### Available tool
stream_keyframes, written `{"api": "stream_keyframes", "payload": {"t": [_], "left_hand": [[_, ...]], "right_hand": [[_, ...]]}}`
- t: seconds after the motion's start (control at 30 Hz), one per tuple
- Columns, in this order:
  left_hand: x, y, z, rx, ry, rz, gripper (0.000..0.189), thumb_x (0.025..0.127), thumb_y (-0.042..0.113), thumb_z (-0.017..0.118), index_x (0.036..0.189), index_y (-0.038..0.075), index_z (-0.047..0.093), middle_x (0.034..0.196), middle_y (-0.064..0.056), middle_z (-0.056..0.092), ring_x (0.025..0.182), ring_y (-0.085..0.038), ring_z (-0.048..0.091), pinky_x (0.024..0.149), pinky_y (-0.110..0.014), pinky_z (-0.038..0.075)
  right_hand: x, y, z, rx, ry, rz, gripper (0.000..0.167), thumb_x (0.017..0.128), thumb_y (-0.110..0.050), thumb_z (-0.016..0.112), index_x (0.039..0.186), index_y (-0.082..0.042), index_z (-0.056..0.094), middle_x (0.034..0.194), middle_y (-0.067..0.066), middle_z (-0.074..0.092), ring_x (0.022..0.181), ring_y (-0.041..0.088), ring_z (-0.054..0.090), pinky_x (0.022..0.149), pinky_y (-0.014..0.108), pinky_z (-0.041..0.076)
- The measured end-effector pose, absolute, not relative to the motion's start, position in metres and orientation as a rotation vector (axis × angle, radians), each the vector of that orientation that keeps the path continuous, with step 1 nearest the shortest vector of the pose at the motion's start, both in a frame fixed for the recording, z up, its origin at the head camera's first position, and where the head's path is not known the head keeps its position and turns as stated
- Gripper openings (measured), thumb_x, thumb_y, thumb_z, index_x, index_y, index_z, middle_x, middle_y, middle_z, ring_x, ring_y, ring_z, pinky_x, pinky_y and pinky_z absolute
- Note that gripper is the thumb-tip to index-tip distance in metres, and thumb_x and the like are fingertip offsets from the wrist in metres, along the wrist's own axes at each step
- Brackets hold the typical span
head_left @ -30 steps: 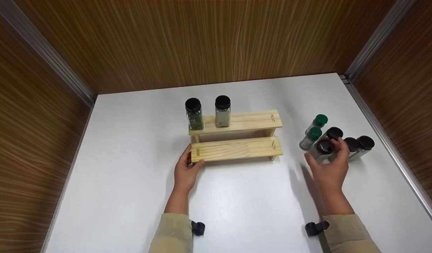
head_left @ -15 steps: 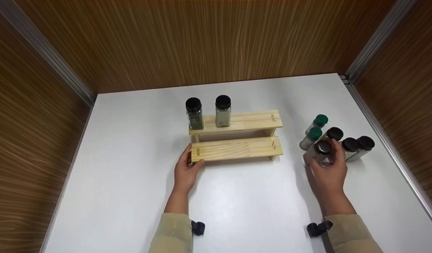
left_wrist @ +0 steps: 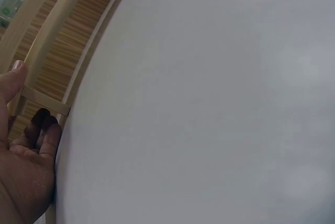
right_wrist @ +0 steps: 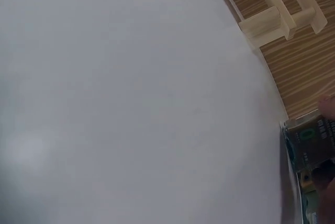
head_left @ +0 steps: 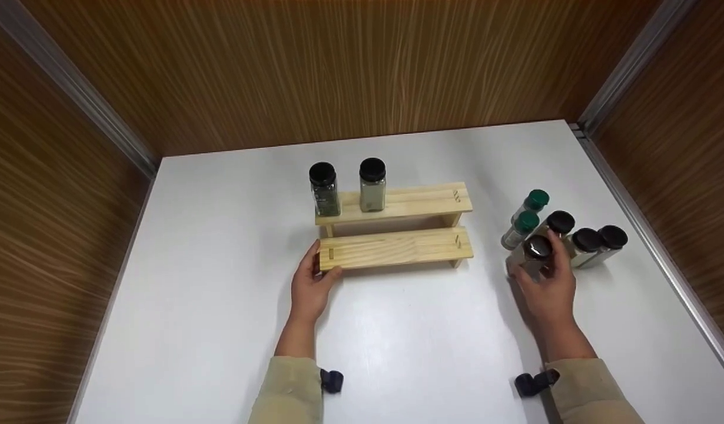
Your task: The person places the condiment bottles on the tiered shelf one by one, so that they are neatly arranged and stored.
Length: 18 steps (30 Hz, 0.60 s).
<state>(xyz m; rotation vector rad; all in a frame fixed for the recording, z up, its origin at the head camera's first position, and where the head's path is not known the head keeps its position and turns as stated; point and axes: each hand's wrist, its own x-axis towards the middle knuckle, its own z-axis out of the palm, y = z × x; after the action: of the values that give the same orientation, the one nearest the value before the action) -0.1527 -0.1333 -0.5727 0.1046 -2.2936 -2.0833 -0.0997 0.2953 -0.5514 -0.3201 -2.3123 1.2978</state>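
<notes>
A two-step wooden rack [head_left: 397, 248] stands mid-table. My left hand [head_left: 310, 294] grips the left end of its lower step, thumb on the front edge and fingers behind the end; the left wrist view shows this hand [left_wrist: 26, 166] beside the rack's leg. On the upper step stand two black-capped spice jars, one with dark green contents [head_left: 326, 197] and one pale [head_left: 372, 193]. At the right, my right hand [head_left: 550, 294] holds a black-capped spice jar [head_left: 537, 248] between thumb and fingers. Part of this jar [right_wrist: 311, 135] shows its dark label in the right wrist view.
Close behind the held jar stand two green-capped jars [head_left: 520, 229] and several black-capped ones [head_left: 587, 241]. A wood-grain panel [head_left: 362, 70] rises behind the white table [head_left: 221, 282], with more panels at both sides. A metal rail [head_left: 662, 253] runs along the right edge.
The right hand has closed around the front black-capped jar and drawn it slightly left and toward me, away from the other jars. The left hand keeps its grip on the rack.
</notes>
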Motion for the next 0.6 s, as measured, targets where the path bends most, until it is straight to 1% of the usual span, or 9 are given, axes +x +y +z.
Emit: {"api": "stream_keyframes", "payload": {"t": [0.07, 0.17, 0.23, 0.37, 0.43, 0.5, 0.6], "left_hand": [[-0.152, -0.134, -0.573, 0.104, -2.296, -2.075, 0.077, 0.096, 0.008, 0.079, 0.162, 0.003, 0.04, 0.14, -0.021, 0.062, 0.113, -0.031, 0.059, 0.095, -0.036, 0.048], [-0.152, -0.133, -0.573, 0.114, -2.303, -2.068, 0.077, 0.096, 0.009, 0.079, 0.162, 0.004, 0.041, 0.141, -0.02, 0.062, 0.115, -0.031, 0.06, 0.095, -0.035, 0.049], [-0.152, -0.133, -0.574, 0.119, -2.299, -2.078, 0.077, 0.096, 0.009, 0.079, 0.162, 0.004, 0.041, 0.142, -0.02, 0.061, 0.116, -0.031, 0.06, 0.095, -0.035, 0.049], [-0.152, -0.133, -0.574, 0.117, -2.289, -2.101, 0.077, 0.097, 0.008, 0.079, 0.163, 0.005, 0.04, 0.143, -0.02, 0.061, 0.118, -0.031, 0.06, 0.094, -0.033, 0.049], [-0.152, -0.133, -0.574, 0.108, -2.282, -2.104, 0.077, 0.097, 0.007, 0.078, 0.163, 0.004, 0.039, 0.142, -0.02, 0.061, 0.119, -0.032, 0.06, 0.094, -0.033, 0.049], [-0.152, -0.134, -0.574, 0.103, -2.28, -2.105, 0.077, 0.097, 0.006, 0.078, 0.163, 0.004, 0.039, 0.142, -0.02, 0.061, 0.119, -0.032, 0.06, 0.094, -0.033, 0.049], [-0.152, -0.134, -0.574, 0.107, -2.274, -2.107, 0.076, 0.097, 0.005, 0.078, 0.163, 0.004, 0.04, 0.141, -0.019, 0.062, 0.119, -0.032, 0.06, 0.094, -0.033, 0.049]], "right_hand": [[-0.1, 0.295, -0.553, -0.311, -2.287, 1.313, 0.095, 0.085, 0.014, 0.08, 0.164, -0.019, 0.038, 0.155, 0.013, 0.05, 0.129, 0.014, 0.051, 0.096, 0.027, 0.044], [-0.101, 0.295, -0.555, -0.292, -2.245, 1.328, 0.094, 0.084, 0.015, 0.08, 0.162, -0.016, 0.041, 0.153, 0.011, 0.05, 0.123, 0.004, 0.049, 0.095, 0.024, 0.044], [-0.101, 0.294, -0.556, -0.28, -2.226, 1.334, 0.093, 0.083, 0.016, 0.081, 0.161, -0.015, 0.042, 0.155, 0.01, 0.05, 0.125, 0.007, 0.05, 0.097, 0.022, 0.044], [-0.099, 0.293, -0.557, -0.283, -2.232, 1.313, 0.093, 0.084, 0.014, 0.081, 0.162, -0.013, 0.039, 0.159, 0.011, 0.046, 0.133, 0.02, 0.05, 0.102, 0.021, 0.043], [-0.098, 0.292, -0.556, -0.285, -2.235, 1.301, 0.094, 0.084, 0.014, 0.082, 0.163, -0.012, 0.038, 0.159, 0.011, 0.046, 0.134, 0.025, 0.05, 0.103, 0.022, 0.042], [-0.097, 0.29, -0.555, -0.287, -2.243, 1.288, 0.095, 0.084, 0.013, 0.083, 0.163, -0.013, 0.037, 0.158, 0.011, 0.046, 0.134, 0.023, 0.05, 0.103, 0.021, 0.042], [-0.097, 0.285, -0.552, -0.282, -2.242, 1.283, 0.097, 0.083, 0.013, 0.084, 0.163, -0.014, 0.036, 0.156, 0.01, 0.048, 0.128, 0.015, 0.051, 0.101, 0.02, 0.043]]}}
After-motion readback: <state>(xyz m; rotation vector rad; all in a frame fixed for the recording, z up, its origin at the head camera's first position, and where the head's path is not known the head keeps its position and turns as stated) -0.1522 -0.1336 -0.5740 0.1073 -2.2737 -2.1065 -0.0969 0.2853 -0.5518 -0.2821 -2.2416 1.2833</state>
